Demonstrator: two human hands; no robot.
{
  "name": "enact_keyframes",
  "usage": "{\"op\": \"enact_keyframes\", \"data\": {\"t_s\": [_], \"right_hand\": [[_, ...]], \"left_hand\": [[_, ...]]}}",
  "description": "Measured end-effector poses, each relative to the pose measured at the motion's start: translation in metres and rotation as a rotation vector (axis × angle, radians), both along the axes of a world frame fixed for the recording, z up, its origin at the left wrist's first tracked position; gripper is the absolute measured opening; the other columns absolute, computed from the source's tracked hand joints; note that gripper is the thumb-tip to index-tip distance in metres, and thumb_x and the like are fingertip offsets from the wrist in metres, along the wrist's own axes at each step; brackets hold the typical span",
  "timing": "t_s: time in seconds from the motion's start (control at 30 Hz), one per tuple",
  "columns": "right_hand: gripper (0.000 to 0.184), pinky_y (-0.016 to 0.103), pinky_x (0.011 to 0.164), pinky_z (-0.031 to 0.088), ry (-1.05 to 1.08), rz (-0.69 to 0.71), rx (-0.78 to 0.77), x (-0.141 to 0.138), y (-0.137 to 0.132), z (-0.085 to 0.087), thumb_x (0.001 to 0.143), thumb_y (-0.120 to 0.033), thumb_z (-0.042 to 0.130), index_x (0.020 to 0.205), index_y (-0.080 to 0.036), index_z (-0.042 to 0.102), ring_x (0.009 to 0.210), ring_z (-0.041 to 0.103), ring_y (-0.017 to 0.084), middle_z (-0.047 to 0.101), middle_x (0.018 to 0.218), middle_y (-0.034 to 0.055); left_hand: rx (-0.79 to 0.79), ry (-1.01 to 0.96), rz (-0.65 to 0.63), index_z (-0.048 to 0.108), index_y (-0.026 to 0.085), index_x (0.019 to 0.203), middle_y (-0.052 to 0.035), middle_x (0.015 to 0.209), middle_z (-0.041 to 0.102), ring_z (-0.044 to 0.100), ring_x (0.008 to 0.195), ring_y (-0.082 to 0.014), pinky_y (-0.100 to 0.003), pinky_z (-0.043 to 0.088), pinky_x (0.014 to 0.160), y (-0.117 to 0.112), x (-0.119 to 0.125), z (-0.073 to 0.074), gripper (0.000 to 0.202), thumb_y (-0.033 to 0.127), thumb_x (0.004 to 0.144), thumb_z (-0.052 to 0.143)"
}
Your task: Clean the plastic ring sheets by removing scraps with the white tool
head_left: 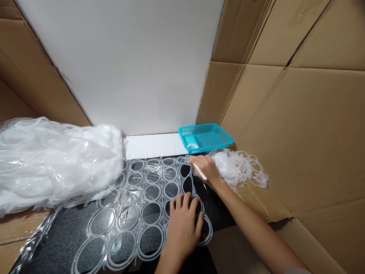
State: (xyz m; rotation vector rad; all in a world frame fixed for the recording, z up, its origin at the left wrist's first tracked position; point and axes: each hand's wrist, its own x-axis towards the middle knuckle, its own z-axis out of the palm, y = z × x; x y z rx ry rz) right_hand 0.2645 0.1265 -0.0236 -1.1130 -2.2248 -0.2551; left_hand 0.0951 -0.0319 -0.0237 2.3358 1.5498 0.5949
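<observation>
Sheet (139, 217) lies on the dark table (71, 228) beneath our left hand (182, 224), fingers loosely parted; our right hand (207, 167) grips a white tool (200, 172). We'd best press close to the tool, preventing slips.

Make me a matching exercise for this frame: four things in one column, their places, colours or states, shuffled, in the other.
1. Left hand
2. Right hand
3. Basket
4. Large plastic pile

A. turquoise
B. palm down, fingers spread over the ring sheet
C. at the picture's left edge
D. holding a white pen-like tool

Pairs: 1-B, 2-D, 3-A, 4-C
</observation>
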Motion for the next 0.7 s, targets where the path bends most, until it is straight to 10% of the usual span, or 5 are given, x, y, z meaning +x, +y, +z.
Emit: {"op": "enact_keyframes", "data": {"t_s": [0.23, 0.47, 0.7], "right_hand": [[0.039, 0.041, 0.091, 0.048, 0.386, -0.274, -0.040, 0.014, 0.009, 0.011, 0.108, -0.037, 0.044, 0.108, -0.023, 0.080, 0.099, 0.075, 0.027, 0.081, 0.110, 0.0078], [0.045, 0.042, 0.094, 0.052, 0.453, -0.551, -0.130, 0.089, -0.017, 0.032, 0.098, -0.051, 0.050, 0.103, -0.020, 0.083, 0.101, 0.074, 0.033, 0.081, 0.103, 0.0141], [0.045, 0.036, 0.087, 0.053, 0.563, -0.530, -0.213, 0.123, -0.046, 0.038, 0.093, -0.058, 0.057, 0.098, -0.020, 0.081, 0.093, 0.070, 0.025, 0.075, 0.119, 0.0144]], "left_hand": [[-0.011, -0.050, 0.012, 0.061, 0.027, 0.127, -0.0074, 0.135, 0.060, 0.050, 0.128, -0.0327, -0.057, 0.039, 0.109, -0.001, -0.001, 0.003, 0.028, 0.028, 0.099, 0.057], [-0.005, -0.064, 0.012, 0.062, 0.027, 0.126, -0.0078, 0.135, 0.060, 0.051, 0.128, -0.0324, -0.056, 0.039, 0.109, -0.002, -0.002, 0.003, 0.027, 0.029, 0.099, 0.058], [0.046, -0.032, 0.008, 0.061, 0.025, 0.126, -0.0084, 0.134, 0.061, 0.053, 0.127, -0.0317, -0.056, 0.041, 0.108, -0.002, -0.001, 0.000, 0.028, 0.026, 0.098, 0.058]]}}
